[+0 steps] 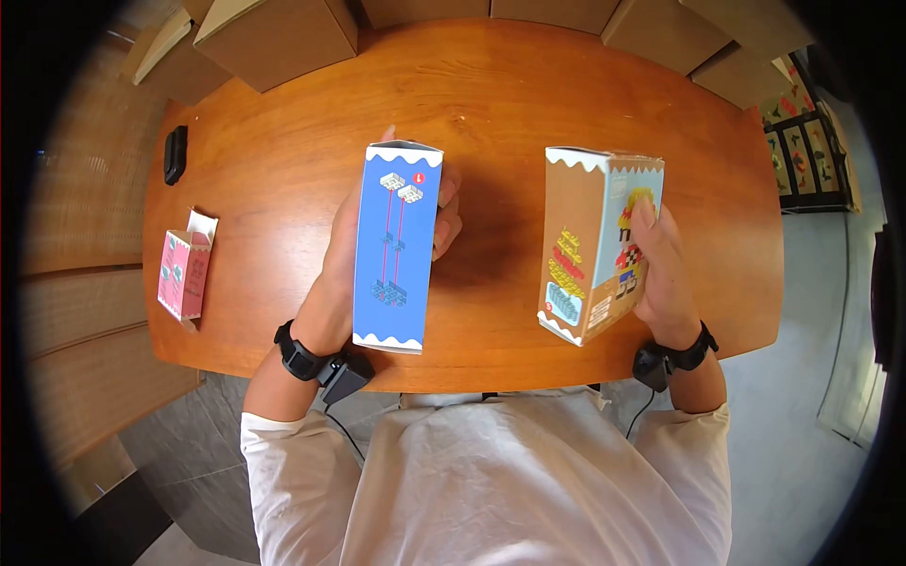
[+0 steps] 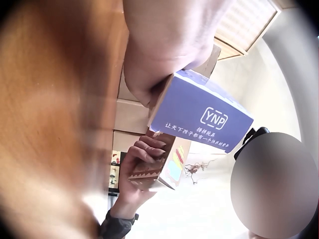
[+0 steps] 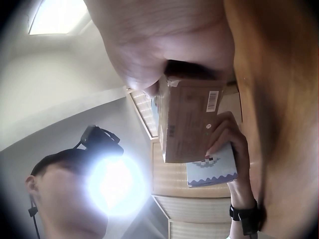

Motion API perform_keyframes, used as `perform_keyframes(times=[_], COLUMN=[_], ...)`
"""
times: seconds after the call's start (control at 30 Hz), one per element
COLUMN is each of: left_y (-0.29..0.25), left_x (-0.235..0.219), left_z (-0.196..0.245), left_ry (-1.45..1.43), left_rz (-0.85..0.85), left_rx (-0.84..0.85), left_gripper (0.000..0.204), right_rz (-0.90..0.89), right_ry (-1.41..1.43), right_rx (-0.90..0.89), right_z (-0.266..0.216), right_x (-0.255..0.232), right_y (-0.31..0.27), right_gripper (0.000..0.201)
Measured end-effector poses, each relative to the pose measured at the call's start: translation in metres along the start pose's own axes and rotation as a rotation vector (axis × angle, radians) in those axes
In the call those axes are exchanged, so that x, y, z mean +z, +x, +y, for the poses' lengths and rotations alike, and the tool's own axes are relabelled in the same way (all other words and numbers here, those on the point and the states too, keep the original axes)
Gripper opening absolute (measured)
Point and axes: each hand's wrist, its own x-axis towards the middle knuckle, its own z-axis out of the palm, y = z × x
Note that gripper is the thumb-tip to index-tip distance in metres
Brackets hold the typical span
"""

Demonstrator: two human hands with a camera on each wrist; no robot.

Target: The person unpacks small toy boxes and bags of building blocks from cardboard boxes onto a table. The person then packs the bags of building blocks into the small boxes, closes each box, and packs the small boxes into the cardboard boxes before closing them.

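In the head view a tall blue box point(image 1: 396, 250) with wavy white edges is held upright by the left hand point(image 1: 446, 212), whose fingers curl round its far side. The right hand point(image 1: 665, 274) grips a brown and light blue box point(image 1: 569, 250) from its right side, thumb on the printed face. A gap separates the two boxes above the table. The left wrist view shows the blue box's end point(image 2: 204, 112) with white lettering, and the right hand point(image 2: 144, 154) round the other box. In the right wrist view the brown box point(image 3: 189, 119) shows a barcode.
A pink box point(image 1: 184, 274) with a raised flap stands at the table's left side, and a black object point(image 1: 176, 155) lies behind it. Cardboard boxes point(image 1: 278, 42) line the far edge of the wooden table point(image 1: 491, 94). A dark rack point(image 1: 812, 160) stands beyond the right edge.
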Motion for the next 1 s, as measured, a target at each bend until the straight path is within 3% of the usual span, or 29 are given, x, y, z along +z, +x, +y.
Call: perform_keyframes(times=[0.27, 0.37, 0.47, 0.67, 0.77, 0.93, 1.0], left_y=[0.001, 0.000, -0.005, -0.004, -0.003, -0.003, -0.004], left_x=[-0.001, -0.003, 0.003, -0.004, -0.015, 0.006, 0.005], left_z=[-0.001, 0.000, 0.000, 0.000, 0.001, -0.008, -0.009], left_ry=[0.019, -0.035, -0.085, -0.093, 0.073, 0.364, 0.374], left_rz=[-0.022, -0.079, 0.066, 0.000, -0.129, 0.225, 0.216], left_rx=[0.037, 0.013, 0.000, 0.008, 0.004, 0.124, 0.148], left_gripper=[0.042, 0.040, 0.040, 0.049, 0.055, 0.050, 0.046], right_rz=[0.048, -0.017, 0.006, 0.040, 0.091, -0.088, -0.116], right_ry=[0.151, 0.166, 0.135, 0.118, 0.073, -0.200, -0.192], right_rx=[0.072, 0.075, 0.094, 0.104, 0.058, 0.013, 0.005], right_z=[0.001, 0.001, 0.001, 0.002, 0.000, 0.008, 0.013], right_x=[0.000, 0.001, 0.001, 0.002, 0.020, 0.026, 0.032], right_y=[0.007, 0.007, 0.006, 0.009, 0.011, 0.012, 0.012], right_gripper=[0.045, 0.046, 0.046, 0.043, 0.044, 0.064, 0.066])
